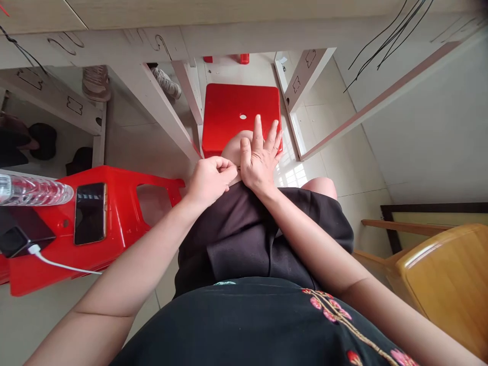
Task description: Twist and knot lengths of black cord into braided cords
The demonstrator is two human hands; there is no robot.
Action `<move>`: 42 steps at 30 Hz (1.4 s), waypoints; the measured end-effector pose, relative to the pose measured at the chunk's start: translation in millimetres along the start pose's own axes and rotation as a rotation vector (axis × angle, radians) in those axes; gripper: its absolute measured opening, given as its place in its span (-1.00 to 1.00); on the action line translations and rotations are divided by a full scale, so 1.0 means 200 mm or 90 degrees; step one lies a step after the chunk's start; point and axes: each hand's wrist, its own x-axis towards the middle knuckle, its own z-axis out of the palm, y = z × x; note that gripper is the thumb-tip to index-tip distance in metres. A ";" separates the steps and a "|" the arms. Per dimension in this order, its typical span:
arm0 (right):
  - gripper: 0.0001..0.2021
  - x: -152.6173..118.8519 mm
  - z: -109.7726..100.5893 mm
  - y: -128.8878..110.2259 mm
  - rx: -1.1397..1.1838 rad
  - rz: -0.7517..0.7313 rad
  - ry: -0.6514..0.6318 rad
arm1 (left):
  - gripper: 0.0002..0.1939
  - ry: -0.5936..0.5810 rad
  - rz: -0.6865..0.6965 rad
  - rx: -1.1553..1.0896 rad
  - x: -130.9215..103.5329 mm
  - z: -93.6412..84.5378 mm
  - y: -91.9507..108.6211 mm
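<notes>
My left hand (214,179) is closed in a pinch above my thigh, close to the heel of my right hand. A thin dark line shows in the small gap between the hands; what the pinch holds is too small to make out. Fingers spread, my right hand (260,161) lies flat on my bare knee (233,146), palm down. Black shorts (244,239) cover the thighs beneath both wrists. Beyond the knee is a red plastic stool (223,109) with a small hole in its seat.
At left, another red stool (118,218) carries a phone (90,213), a clear bottle (41,191) and a black box with a white cable (64,265). Table legs (173,112) stand ahead. Black wires (389,43) hang at upper right. A wooden chair (450,269) is at right. Another person's shoe (96,83) shows beneath the table.
</notes>
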 end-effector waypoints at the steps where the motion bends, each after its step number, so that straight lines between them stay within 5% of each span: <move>1: -0.46 0.01 0.00 0.00 -0.003 0.004 0.003 | -0.93 -0.002 -0.007 0.006 0.01 0.00 0.00; 8: -0.45 0.13 0.07 0.09 -0.051 -0.112 -0.003 | -0.92 -0.016 0.011 -0.006 0.06 -0.01 -0.01; 17: -0.34 0.25 0.11 0.08 -0.030 -0.101 -0.015 | -0.94 -0.017 -0.004 -0.062 0.14 -0.01 -0.02; 21: -0.43 0.18 0.02 0.00 -0.063 -0.046 -0.073 | -0.96 -0.022 -0.006 -0.048 0.14 0.00 -0.01; 25: -0.56 -0.05 -0.06 0.00 -0.114 -0.161 0.022 | -0.96 -0.020 -0.019 -0.057 0.11 0.00 -0.02; 27: -0.58 -0.20 -0.11 0.05 -0.085 -0.249 -0.048 | -0.94 -0.013 -0.016 -0.074 0.08 -0.01 -0.04; 29: -0.57 -0.33 -0.17 0.13 -0.017 -0.322 -0.221 | -0.89 -0.004 -0.003 -0.068 0.05 -0.02 -0.05; 34: -0.50 -0.48 -0.33 0.33 0.111 -0.083 -0.613 | -0.89 0.038 -0.003 -0.077 -0.02 -0.03 -0.09; 37: -0.62 -0.47 -0.32 0.39 0.044 -0.053 -0.642 | -0.90 0.069 -0.019 -0.111 -0.05 -0.03 -0.11; 42: -0.81 -0.42 -0.25 0.32 -0.002 -0.156 -0.559 | -0.92 0.090 -0.024 -0.118 -0.04 -0.04 -0.09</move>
